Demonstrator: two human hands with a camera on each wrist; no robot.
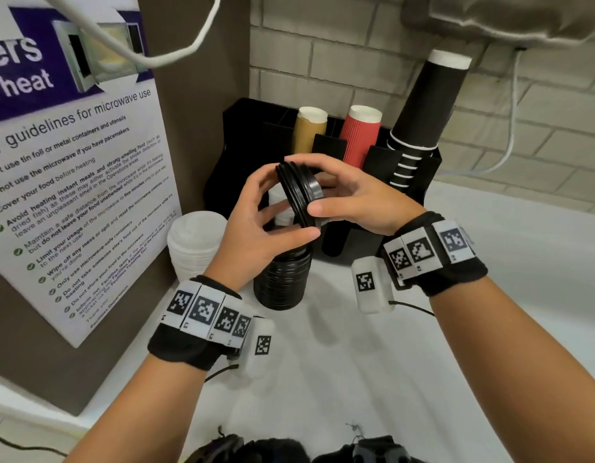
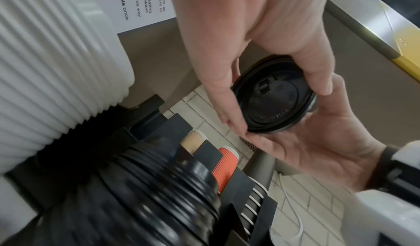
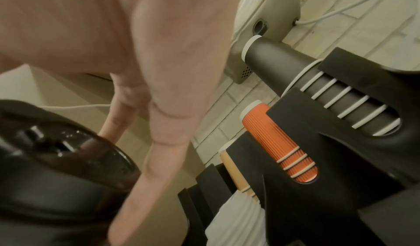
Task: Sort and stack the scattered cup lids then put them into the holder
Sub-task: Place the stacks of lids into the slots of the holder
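Hands meet in front of the black holder [image 1: 419,182], above the white counter [image 1: 490,295]. Between them is a short stack of black lids [image 1: 299,192], tipped on edge so that the rims face the left hand [image 1: 259,225] and the tops face the right hand [image 1: 349,195].

Left hand: fingers and thumb curl round the rim of the held stack; in the left wrist view the fingertips [image 2: 234,122] and thumb [image 2: 318,81] pinch opposite edges of the lids [image 2: 272,99].

Right hand: fingers curve over the top of the stack and the thumb presses its lower edge. Both hands are closed on the lids; neither is spread flat.

Directly below the held lids stands a taller stack of black lids [image 1: 282,282] on the counter. Just beside it, to the left, stands a stack of white lids [image 1: 192,245], close to the wall poster [image 1: 72,182].

Holder contents: a tan cup [image 1: 309,128], a red ribbed cup [image 1: 359,135] and a column of black cups [image 1: 423,105], each upright in its own compartment. White lids [image 3: 236,219] show in a front compartment in the right wrist view. A white cable [image 1: 513,128] hangs against the tiled wall behind.
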